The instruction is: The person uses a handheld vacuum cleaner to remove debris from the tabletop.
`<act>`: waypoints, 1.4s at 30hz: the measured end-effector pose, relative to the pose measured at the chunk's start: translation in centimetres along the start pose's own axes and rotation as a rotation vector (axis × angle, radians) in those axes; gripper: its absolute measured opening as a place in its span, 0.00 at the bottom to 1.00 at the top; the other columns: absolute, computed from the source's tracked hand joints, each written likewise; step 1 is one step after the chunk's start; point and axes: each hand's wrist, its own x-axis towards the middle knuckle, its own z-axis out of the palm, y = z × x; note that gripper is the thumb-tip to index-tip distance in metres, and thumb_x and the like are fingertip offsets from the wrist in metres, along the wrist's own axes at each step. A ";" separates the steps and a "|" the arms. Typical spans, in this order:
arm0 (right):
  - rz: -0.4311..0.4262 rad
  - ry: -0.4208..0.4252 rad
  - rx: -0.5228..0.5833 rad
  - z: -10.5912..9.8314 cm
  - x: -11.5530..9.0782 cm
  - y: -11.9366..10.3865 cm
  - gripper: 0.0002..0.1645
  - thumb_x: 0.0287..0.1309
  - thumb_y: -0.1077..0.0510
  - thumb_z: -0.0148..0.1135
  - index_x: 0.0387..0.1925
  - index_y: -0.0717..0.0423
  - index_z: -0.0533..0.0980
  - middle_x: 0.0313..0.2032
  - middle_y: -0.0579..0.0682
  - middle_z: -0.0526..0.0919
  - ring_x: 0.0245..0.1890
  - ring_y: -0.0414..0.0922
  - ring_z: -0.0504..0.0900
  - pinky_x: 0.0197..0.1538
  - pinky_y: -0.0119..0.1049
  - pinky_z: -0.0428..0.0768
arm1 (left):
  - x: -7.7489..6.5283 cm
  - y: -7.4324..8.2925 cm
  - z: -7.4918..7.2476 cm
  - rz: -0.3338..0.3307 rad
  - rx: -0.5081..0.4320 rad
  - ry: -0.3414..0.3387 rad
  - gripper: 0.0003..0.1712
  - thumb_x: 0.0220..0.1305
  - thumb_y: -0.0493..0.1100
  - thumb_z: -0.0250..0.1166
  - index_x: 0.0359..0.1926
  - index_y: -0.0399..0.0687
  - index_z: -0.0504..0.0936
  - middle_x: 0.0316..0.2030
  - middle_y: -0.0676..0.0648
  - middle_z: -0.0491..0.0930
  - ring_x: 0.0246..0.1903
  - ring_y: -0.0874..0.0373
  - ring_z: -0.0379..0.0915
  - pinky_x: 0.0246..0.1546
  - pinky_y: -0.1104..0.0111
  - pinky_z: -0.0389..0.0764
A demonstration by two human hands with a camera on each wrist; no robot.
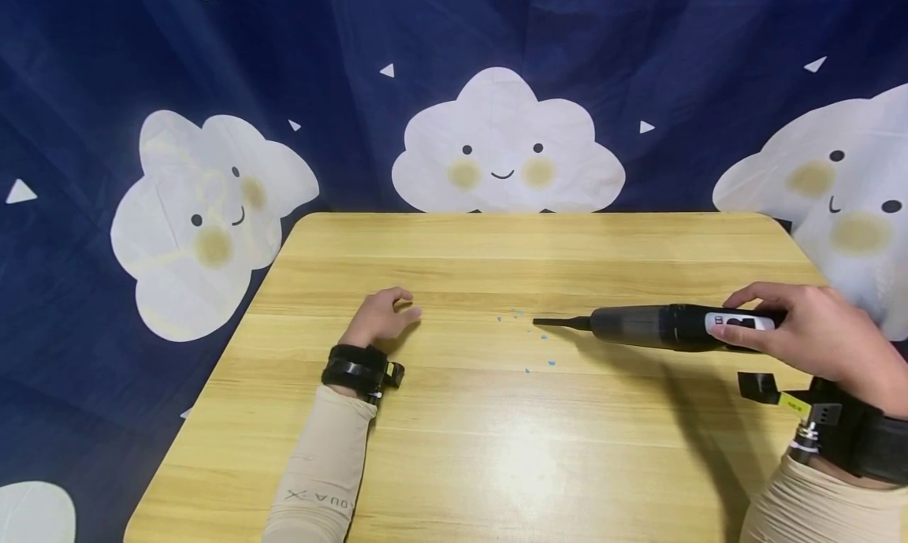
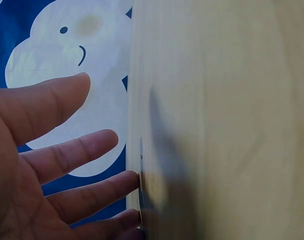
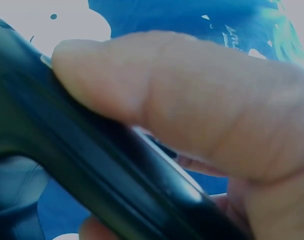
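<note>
My right hand (image 1: 816, 326) grips the rear of a black handheld vacuum cleaner (image 1: 631, 327), its thumb lying along the light control panel. The narrow nozzle points left, its tip just right of several small blue scraps (image 1: 544, 337) scattered on the table. Up close in the right wrist view, the thumb (image 3: 142, 80) presses against the vacuum's dark handle (image 3: 107, 165). On the left half of the table, my left hand (image 1: 383, 316) rests with relaxed fingers and holds nothing. The left wrist view shows its fingers (image 2: 92, 195) spread loosely, the lower ones touching the tabletop.
The light wooden table (image 1: 454, 448) has rounded far corners. Behind it hangs a dark blue curtain (image 1: 340, 23) printed with smiling white clouds. Black camera straps (image 1: 358, 367) circle both wrists. The vacuum casts a long shadow to the lower right.
</note>
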 end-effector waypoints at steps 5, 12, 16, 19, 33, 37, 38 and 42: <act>-0.002 0.006 -0.005 -0.1 -0.3 0.2 0.21 0.44 0.40 0.72 0.35 0.49 0.81 0.25 0.50 0.84 0.21 0.43 0.73 0.22 0.38 0.67 | 0.0 0.1 0.0 -0.007 -0.008 -0.001 0.28 0.66 0.54 0.58 0.60 0.43 0.71 0.60 0.33 0.71 0.59 0.38 0.64 0.62 0.45 0.66; -0.015 0.014 0.003 -0.2 -0.5 0.2 0.19 0.43 0.41 0.73 0.34 0.47 0.81 0.20 0.46 0.81 0.17 0.40 0.69 0.22 0.38 0.67 | -0.2 0.1 0.0 -0.010 -0.010 -0.003 0.28 0.66 0.54 0.58 0.60 0.43 0.71 0.60 0.33 0.71 0.59 0.37 0.64 0.61 0.45 0.66; -0.019 0.015 0.004 -0.2 -0.5 0.0 0.20 0.42 0.41 0.74 0.34 0.47 0.81 0.25 0.49 0.85 0.19 0.40 0.72 0.23 0.39 0.69 | -0.1 0.1 0.0 -0.010 -0.006 -0.001 0.28 0.66 0.54 0.58 0.60 0.43 0.71 0.60 0.33 0.71 0.59 0.38 0.65 0.61 0.45 0.66; -0.022 0.021 -0.002 -0.2 -0.4 -0.1 0.20 0.41 0.40 0.74 0.34 0.46 0.81 0.27 0.49 0.85 0.21 0.41 0.74 0.23 0.39 0.69 | -0.1 0.0 0.1 -0.006 -0.006 0.000 0.28 0.66 0.54 0.58 0.60 0.43 0.71 0.60 0.33 0.71 0.59 0.38 0.65 0.61 0.45 0.67; 0.000 0.003 -0.006 -0.1 -0.5 -0.4 0.23 0.41 0.38 0.73 0.35 0.47 0.81 0.25 0.48 0.84 0.21 0.42 0.72 0.20 0.37 0.66 | 0.0 0.1 0.1 -0.013 -0.014 0.005 0.27 0.66 0.53 0.58 0.61 0.43 0.71 0.61 0.34 0.70 0.61 0.37 0.62 0.62 0.44 0.65; -0.001 0.004 -0.008 -0.1 -0.5 -0.4 0.23 0.41 0.38 0.73 0.35 0.47 0.81 0.25 0.48 0.84 0.20 0.42 0.72 0.20 0.37 0.66 | 0.0 0.2 0.1 -0.018 -0.017 0.010 0.27 0.66 0.53 0.59 0.60 0.43 0.72 0.62 0.34 0.70 0.61 0.37 0.62 0.63 0.44 0.64; 0.000 0.002 -0.008 -0.1 -0.5 -0.4 0.23 0.42 0.38 0.73 0.35 0.48 0.81 0.25 0.48 0.84 0.20 0.42 0.72 0.20 0.37 0.66 | 0.0 0.2 0.1 -0.020 -0.017 0.010 0.27 0.66 0.53 0.59 0.60 0.43 0.72 0.62 0.34 0.70 0.61 0.37 0.62 0.63 0.44 0.64; -0.001 0.001 -0.006 -0.1 -0.4 -0.5 0.23 0.42 0.38 0.73 0.35 0.47 0.81 0.26 0.49 0.84 0.21 0.42 0.72 0.20 0.37 0.66 | -0.1 0.3 0.1 -0.022 -0.020 0.012 0.27 0.66 0.53 0.59 0.60 0.44 0.72 0.62 0.34 0.70 0.61 0.37 0.62 0.63 0.44 0.64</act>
